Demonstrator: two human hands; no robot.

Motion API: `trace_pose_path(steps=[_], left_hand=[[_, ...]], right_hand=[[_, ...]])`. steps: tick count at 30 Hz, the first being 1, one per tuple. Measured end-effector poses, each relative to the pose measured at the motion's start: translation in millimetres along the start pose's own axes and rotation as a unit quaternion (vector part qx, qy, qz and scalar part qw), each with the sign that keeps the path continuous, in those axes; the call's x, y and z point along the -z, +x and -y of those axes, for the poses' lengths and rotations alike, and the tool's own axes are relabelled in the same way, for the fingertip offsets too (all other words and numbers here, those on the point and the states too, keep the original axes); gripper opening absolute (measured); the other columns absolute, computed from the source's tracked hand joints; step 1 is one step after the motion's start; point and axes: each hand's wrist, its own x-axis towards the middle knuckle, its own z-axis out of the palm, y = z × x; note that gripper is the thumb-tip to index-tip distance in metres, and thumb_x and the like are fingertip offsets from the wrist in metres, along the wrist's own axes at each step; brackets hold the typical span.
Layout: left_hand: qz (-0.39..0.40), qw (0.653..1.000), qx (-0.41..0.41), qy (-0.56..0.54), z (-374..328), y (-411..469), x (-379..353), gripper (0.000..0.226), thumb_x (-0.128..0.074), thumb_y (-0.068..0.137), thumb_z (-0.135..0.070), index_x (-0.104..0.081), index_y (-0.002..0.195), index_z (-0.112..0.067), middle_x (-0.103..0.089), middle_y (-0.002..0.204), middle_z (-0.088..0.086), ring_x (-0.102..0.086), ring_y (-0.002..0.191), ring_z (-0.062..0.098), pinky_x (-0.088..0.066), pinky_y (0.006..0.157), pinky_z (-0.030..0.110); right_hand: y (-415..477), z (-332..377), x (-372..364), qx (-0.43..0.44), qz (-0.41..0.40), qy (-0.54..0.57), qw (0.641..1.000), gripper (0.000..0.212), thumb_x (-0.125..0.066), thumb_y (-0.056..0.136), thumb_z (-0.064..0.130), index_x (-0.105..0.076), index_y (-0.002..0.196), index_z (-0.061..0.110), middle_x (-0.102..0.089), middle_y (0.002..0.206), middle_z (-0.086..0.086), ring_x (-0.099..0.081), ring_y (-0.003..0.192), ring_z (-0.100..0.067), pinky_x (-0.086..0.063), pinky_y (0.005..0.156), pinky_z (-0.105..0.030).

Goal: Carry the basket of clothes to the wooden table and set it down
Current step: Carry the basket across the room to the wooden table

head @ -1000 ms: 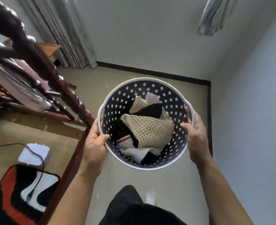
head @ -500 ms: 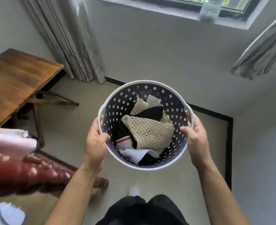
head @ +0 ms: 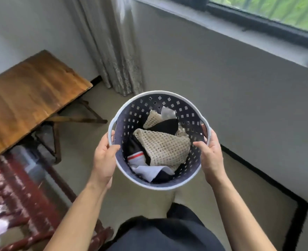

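Fingers (head: pixel 205 132) part-hidden behind basket (head: pixel 131 98) rim; wooden table (head: pixel 22 98) cut off left.

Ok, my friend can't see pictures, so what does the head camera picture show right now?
Two bare hands, left hand and right hand, hold a round holey basket by its rim above the floor. Inside it lie a cream knitted cloth and black and white clothes. A wooden table stands to the left, beside a grey curtain.
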Motion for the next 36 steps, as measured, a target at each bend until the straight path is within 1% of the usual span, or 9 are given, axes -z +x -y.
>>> trace_pose_path(steps=[5, 10, 13, 18, 21, 23, 26, 30, 36], left_hand=[[-0.153, 0.987, -0.007, -0.051, -26.5, 56.0, 28.1, 0.044, -0.039, 0.100, 0.008, -0.064, 0.105, -0.027, -0.077, 0.099, -0.020, -0.068, 0.097, -0.004, -0.053, 0.076, 0.010], [-0.286, 0.953, -0.023, -0.100, -39.8, 118.5, 76.7, 0.048, -0.039, 0.101, 0.008, -0.059, 0.114, -0.033, -0.074, 0.094, -0.034, -0.066, 0.095, -0.018, -0.050, 0.076, 0.004], [-0.336, 0.934, -0.024, -0.117, -44.2, 170.4, 115.8, 0.048, -0.038, 0.099, 0.009, -0.058, 0.119, -0.030, -0.074, 0.099, -0.029, -0.066, 0.089, -0.019, -0.052, 0.078, 0.006], [-0.364, 0.925, -0.017, -0.106, -78.4, 253.2, 180.9, 0.050, -0.041, 0.098, 0.006, -0.060, 0.112, -0.038, -0.071, 0.094, -0.041, -0.063, 0.093, -0.023, -0.049, 0.078, 0.005], [-0.360, 0.929, -0.028, -0.087, -102.1, 302.8, 217.3, 0.047, -0.048, 0.091, -0.003, -0.063, 0.127, -0.030, -0.071, 0.124, -0.022, -0.062, 0.122, 0.002, -0.047, 0.106, 0.033], [-0.370, 0.924, -0.024, -0.092, -114.5, 332.9, 235.9, 0.045, -0.048, 0.090, -0.003, -0.064, 0.125, -0.028, -0.072, 0.122, -0.019, -0.063, 0.122, 0.008, -0.045, 0.110, 0.040], [-0.358, 0.929, -0.021, -0.095, -131.4, 380.1, 255.8, 0.049, -0.043, 0.095, 0.006, -0.064, 0.126, -0.026, -0.074, 0.121, -0.014, -0.065, 0.120, 0.009, -0.048, 0.105, 0.037], [-0.384, 0.917, 0.018, -0.108, -140.1, 445.8, 281.2, 0.050, -0.043, 0.095, 0.007, -0.064, 0.106, -0.037, -0.075, 0.091, -0.034, -0.068, 0.091, -0.014, -0.048, 0.089, 0.025], [-0.404, 0.903, 0.094, -0.109, -145.6, 513.1, 329.9, 0.051, -0.047, 0.094, -0.003, -0.068, 0.099, -0.049, -0.073, 0.085, -0.036, -0.067, 0.081, -0.018, -0.046, 0.080, 0.026]], right_hand=[[103.3, 36.6, -93.1, 0.008, 0.146, -0.062, 0.987, 0.062, -0.055, 0.077, 0.003, -0.059, 0.135, 0.023, -0.069, 0.134, -0.004, -0.062, 0.128, -0.024, -0.045, 0.114, -0.050], [175.5, 45.8, -212.3, 0.017, 0.266, -0.107, 0.958, 0.058, -0.052, 0.085, -0.016, -0.062, 0.126, 0.025, -0.075, 0.102, 0.029, -0.068, 0.100, 0.007, -0.051, 0.091, -0.014], [210.3, 44.1, -292.8, 0.023, 0.306, -0.126, 0.943, 0.058, -0.050, 0.085, -0.018, -0.062, 0.122, 0.025, -0.074, 0.095, 0.035, -0.067, 0.092, 0.013, -0.049, 0.083, -0.007], [257.8, 52.9, -412.2, 0.021, 0.333, -0.147, 0.931, 0.057, -0.055, 0.079, -0.005, -0.066, 0.123, 0.031, -0.077, 0.114, 0.016, -0.069, 0.113, -0.009, -0.052, 0.097, -0.029], [287.8, 66.4, -472.2, 0.010, 0.333, -0.142, 0.932, 0.057, -0.052, 0.083, -0.012, -0.066, 0.121, 0.029, -0.077, 0.101, 0.021, -0.070, 0.098, -0.002, -0.054, 0.091, -0.021], [305.3, 72.9, -502.9, 0.012, 0.323, -0.149, 0.935, 0.058, -0.054, 0.084, -0.009, -0.066, 0.125, 0.030, -0.076, 0.106, 0.018, -0.069, 0.103, -0.004, -0.052, 0.098, -0.027], [335.7, 76.0, -546.6, 0.008, 0.329, -0.143, 0.933, 0.058, -0.053, 0.086, -0.011, -0.065, 0.126, 0.029, -0.076, 0.106, 0.023, -0.069, 0.102, 0.002, -0.050, 0.097, -0.027], [379.6, 66.8, -610.9, -0.011, 0.347, -0.145, 0.927, 0.059, -0.050, 0.086, -0.013, -0.063, 0.122, 0.032, -0.072, 0.100, 0.041, -0.065, 0.100, 0.018, -0.046, 0.096, -0.025], [430.3, 48.8, -704.9, -0.026, 0.390, -0.187, 0.901, 0.060, -0.057, 0.078, 0.002, -0.066, 0.124, 0.039, -0.075, 0.122, 0.008, -0.068, 0.119, -0.018, -0.048, 0.111, -0.052]])
